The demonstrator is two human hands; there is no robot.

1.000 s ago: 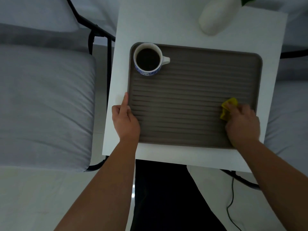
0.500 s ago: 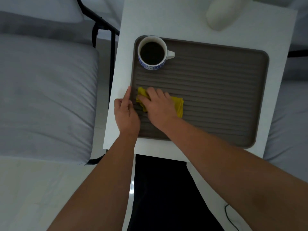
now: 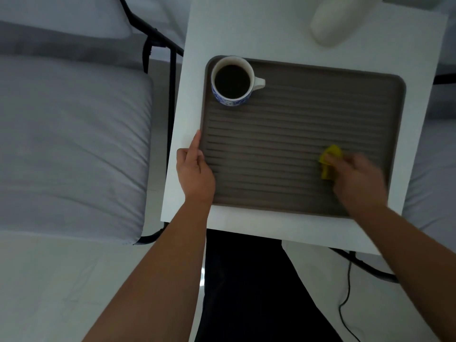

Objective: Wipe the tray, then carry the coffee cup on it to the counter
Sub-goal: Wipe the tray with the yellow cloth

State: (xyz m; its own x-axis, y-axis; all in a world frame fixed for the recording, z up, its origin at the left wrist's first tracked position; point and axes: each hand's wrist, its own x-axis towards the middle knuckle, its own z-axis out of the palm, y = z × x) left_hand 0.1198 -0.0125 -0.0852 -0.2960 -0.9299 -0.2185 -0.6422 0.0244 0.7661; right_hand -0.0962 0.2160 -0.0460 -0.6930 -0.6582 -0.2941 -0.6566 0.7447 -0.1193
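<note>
A brown ribbed tray (image 3: 308,114) lies on a small white table (image 3: 246,30). In its far left corner stands a white cup with a blue pattern (image 3: 232,81), full of dark coffee, handle pointing right. My left hand (image 3: 196,172) grips the tray's near left edge, the index finger stretched along the rim. My right hand (image 3: 357,178), blurred by motion, presses a yellow cloth (image 3: 329,160) onto the tray's near right part; most of the cloth is hidden under the fingers.
A white rounded vase (image 3: 335,21) stands on the table beyond the tray. Grey cushioned chairs (image 3: 71,144) with black metal frames flank the table on both sides. A dark cable (image 3: 345,299) trails over the pale floor at the lower right.
My right hand has swept the yellow cloth from the tray's left side, next to my left hand, back over to the right. My left hand and the cup have stayed put.
</note>
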